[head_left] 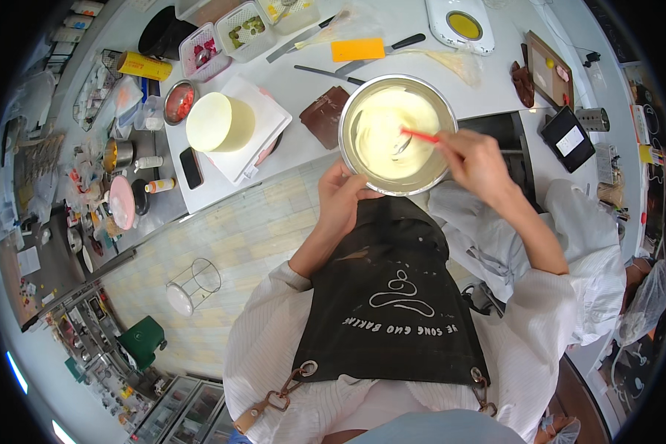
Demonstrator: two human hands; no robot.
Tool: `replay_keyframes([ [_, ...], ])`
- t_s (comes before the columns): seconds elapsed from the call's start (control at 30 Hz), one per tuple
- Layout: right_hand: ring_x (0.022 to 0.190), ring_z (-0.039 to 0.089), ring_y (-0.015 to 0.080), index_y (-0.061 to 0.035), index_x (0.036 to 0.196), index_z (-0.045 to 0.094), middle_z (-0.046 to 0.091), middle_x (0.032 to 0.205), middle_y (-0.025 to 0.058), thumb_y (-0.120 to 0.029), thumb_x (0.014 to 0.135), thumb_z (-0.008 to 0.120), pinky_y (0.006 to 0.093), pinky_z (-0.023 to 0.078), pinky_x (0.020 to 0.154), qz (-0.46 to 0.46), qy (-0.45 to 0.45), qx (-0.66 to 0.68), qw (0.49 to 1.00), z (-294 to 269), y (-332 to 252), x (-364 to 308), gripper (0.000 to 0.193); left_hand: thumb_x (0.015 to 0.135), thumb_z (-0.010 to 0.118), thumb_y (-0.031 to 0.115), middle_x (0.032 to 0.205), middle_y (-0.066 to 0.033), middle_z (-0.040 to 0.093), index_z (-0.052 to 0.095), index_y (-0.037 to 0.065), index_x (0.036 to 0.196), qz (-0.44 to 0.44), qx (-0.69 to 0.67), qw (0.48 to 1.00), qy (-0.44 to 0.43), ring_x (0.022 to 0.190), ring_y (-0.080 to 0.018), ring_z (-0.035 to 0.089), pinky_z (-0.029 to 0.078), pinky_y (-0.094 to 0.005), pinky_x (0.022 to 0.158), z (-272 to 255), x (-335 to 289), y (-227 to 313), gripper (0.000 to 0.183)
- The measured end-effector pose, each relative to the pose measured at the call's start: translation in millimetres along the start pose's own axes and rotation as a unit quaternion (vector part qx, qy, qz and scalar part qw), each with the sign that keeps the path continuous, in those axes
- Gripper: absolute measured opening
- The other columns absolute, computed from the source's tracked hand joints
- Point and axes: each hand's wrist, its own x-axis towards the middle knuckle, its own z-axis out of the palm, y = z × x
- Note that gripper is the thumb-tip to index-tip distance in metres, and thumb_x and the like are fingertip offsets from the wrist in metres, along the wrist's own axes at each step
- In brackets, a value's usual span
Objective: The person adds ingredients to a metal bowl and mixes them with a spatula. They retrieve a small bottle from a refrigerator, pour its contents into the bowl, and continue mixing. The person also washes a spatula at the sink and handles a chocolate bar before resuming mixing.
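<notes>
Left hand (340,198) half-curled on rim of steel bowl (426,179), upper centre, likely steadying it | right hand (475,159) closed round red-handled utensil (420,135), dipped in cream (381,152)

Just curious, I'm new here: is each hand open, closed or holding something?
Left hand: holding the metal bowl at its side.
Right hand: closed on the red-handled utensil.

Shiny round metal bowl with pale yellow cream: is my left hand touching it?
Touching. The head view shows the left hand against the metal bowl at its near-left edge, thumb along the rim.
</notes>
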Motion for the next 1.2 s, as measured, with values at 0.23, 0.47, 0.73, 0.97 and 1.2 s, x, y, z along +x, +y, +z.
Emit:
replay_keyframes([
  [0.23, 0.054, 0.053, 0.0339, -0.0012, 0.095, 0.068, 0.053, 0.064, 0.0167, -0.009, 0.088, 0.066, 0.041, 0.041, 0.05, 0.016, -0.063, 0.041, 0.997, -6.4, -20.2, -16.8, 0.011, 0.089, 0.055, -0.002, 0.104, -0.0145, 0.068, 0.058, 0.001, 0.093, 0.007, 0.006, 1.0, 0.011, 0.088, -0.0239, 0.07, 0.064, -0.0357, 0.066, 1.9, -3.3, -5.0, 0.006],
  [0.47, 0.055, 0.052, 0.0335, -0.0007, 0.097, 0.069, 0.051, 0.061, 0.0163, -0.009, 0.089, 0.064, 0.04, 0.04, 0.05, 0.04, -0.047, 0.0, 0.998, -22.5, -21.5, -38.1, 0.013, 0.089, 0.055, -0.001, 0.103, -0.0138, 0.068, 0.059, 0.0, 0.096, 0.007, 0.009, 1.0, 0.001, 0.088, -0.0232, 0.07, 0.063, -0.035, 0.066, -3.7, -6.3, 0.3, 0.008],
  [0.73, 0.055, 0.053, 0.0344, 0.0026, 0.093, 0.067, 0.055, 0.066, 0.0181, -0.007, 0.089, 0.064, 0.04, 0.041, 0.051, 0.07, -0.056, -0.04, 0.995, -26.0, -21.1, -41.3, 0.011, 0.09, 0.055, -0.001, 0.103, -0.0131, 0.067, 0.058, 0.001, 0.093, 0.022, 0.006, 1.0, -0.007, 0.089, -0.0233, 0.07, 0.064, -0.0341, 0.065, -0.6, -7.9, 6.9, 0.005],
  [0.97, 0.055, 0.053, 0.0332, 0.0012, 0.095, 0.067, 0.054, 0.065, 0.0167, -0.009, 0.088, 0.066, 0.0404, 0.041, 0.051, 0.084, -0.033, -0.088, 0.992, -33.1, -10.1, -27.4, 0.013, 0.09, 0.054, -0.001, 0.103, -0.013, 0.068, 0.059, 0.001, 0.094, 0.011, 0.006, 1.0, 0.001, 0.089, -0.0234, 0.07, 0.064, -0.0338, 0.065, -3.6, -4.2, 3.1, 0.006],
  [1.2, 0.054, 0.053, 0.0333, 0.0016, 0.095, 0.067, 0.054, 0.065, 0.0184, -0.008, 0.087, 0.066, 0.041, 0.041, 0.05, 0.065, 0.027, -0.052, 0.996, -5.7, -4.9, -7.1, 0.013, 0.089, 0.055, -0.001, 0.103, -0.0126, 0.067, 0.059, 0.001, 0.095, -0.004, 0.008, 1.0, -0.001, 0.09, -0.0231, 0.07, 0.064, -0.0349, 0.067, -4.2, -9.0, -0.2, 0.007],
])
